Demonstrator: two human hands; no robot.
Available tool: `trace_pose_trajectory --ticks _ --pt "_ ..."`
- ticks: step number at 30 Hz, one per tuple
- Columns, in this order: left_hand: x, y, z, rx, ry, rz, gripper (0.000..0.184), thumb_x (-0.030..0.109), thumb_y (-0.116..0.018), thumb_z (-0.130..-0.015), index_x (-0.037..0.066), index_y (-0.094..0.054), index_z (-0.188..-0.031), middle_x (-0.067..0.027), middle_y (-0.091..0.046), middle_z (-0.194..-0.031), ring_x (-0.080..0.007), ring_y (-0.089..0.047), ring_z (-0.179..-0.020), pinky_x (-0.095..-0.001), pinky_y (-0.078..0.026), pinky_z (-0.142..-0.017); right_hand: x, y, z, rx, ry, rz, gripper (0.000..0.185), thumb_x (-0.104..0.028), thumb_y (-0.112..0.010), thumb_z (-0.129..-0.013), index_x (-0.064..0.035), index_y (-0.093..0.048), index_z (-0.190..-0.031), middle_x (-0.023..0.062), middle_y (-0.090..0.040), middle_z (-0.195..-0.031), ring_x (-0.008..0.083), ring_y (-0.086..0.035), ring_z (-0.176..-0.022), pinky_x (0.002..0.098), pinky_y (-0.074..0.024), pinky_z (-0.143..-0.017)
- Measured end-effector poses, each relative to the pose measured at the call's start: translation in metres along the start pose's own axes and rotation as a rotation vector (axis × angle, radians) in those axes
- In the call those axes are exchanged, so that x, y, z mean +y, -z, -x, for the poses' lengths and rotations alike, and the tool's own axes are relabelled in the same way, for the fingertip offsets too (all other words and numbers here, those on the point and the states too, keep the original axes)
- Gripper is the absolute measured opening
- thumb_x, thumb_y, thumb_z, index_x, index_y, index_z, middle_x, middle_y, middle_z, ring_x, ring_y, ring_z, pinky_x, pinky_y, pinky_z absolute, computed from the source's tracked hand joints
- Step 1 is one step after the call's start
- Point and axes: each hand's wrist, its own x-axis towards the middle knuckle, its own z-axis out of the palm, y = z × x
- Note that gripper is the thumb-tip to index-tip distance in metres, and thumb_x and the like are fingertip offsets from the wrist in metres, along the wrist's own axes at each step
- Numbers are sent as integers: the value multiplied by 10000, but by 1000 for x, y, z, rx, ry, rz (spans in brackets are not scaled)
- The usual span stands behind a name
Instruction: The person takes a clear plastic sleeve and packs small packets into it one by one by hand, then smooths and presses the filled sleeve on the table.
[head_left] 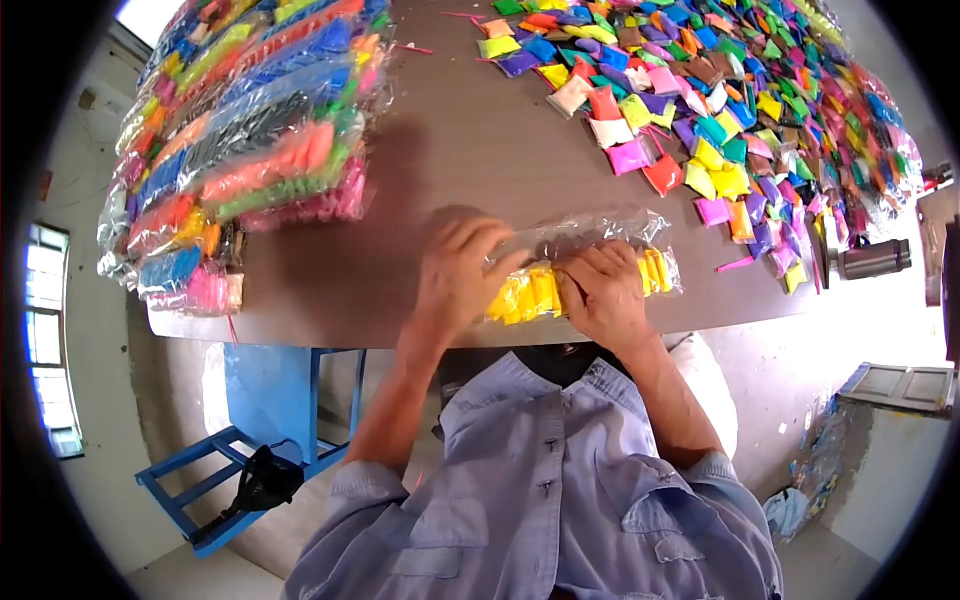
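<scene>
A clear plastic bag (533, 296) with a row of yellow packets in it lies near the table's front edge. Its upper part is loose, see-through film. My right hand (605, 295) bears down on the bag with bent fingers, gripping it right of its middle. At the bag's left end is my left hand (455, 270), slightly blurred. Its thumb is held away from the fingers, and I see nothing between them. Whether its thumb touches the film, I cannot tell.
Stacked bags of coloured packets (270, 140) fill the table's left side. Loose colourful packets (690, 110) spread over the right side. A metal cylinder (875, 260) is at the right edge of the brown table (440, 120). A blue stool (265, 390) stands below left.
</scene>
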Motion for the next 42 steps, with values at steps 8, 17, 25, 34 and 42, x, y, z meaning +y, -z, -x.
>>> trace_pose_trajectory --ticks 8,17,25,34,42 --pt "-36 9 -47 -402 112 -26 145 100 -817 -893 20 -778 -1007 -118 -751 -968 -212 -734 -859 -350 -579 -787 2 2 5 -6 -60 -40 98 -88 -762 -871 -71 -771 -967 86 -720 -919 309 -669 -869 435 -501 -887" --pt "-10 27 -19 -355 1 149 65 35 -776 -945 -17 -759 -981 -109 -740 -939 -173 -707 -825 -313 -568 -743 1 -3 2 33 -57 -34 87 -76 -726 -808 -91 -748 -890 53 -715 -956 294 -655 -917 434 -495 -874" --pt "7 27 1 -239 -317 -92 64 22 -778 -919 17 -786 -982 -107 -744 -997 -276 -717 -923 -375 -595 -795 2 -3 2 18 -66 -42 92 -73 -732 -816 -74 -745 -907 69 -714 -954 309 -661 -928 445 -500 -889" --pt "2 20 26 -197 -395 -186 282 8 -741 -796 47 -769 -1074 -80 -712 -1123 -293 -704 -1022 -418 -609 -879 -9 -5 7 204 -266 -68 347 -143 -847 -779 -98 -714 -1097 100 -672 -1166 348 -621 -1155 517 -471 -1025" --pt "2 24 38 -202 -510 -348 377 -5 -789 -724 52 -783 -1097 -55 -717 -1176 -268 -691 -1079 -400 -603 -921 -3 1 4 134 -62 133 151 -180 -855 -803 -162 -766 -924 29 -649 -1109 250 -628 -1213 556 -327 -1192"
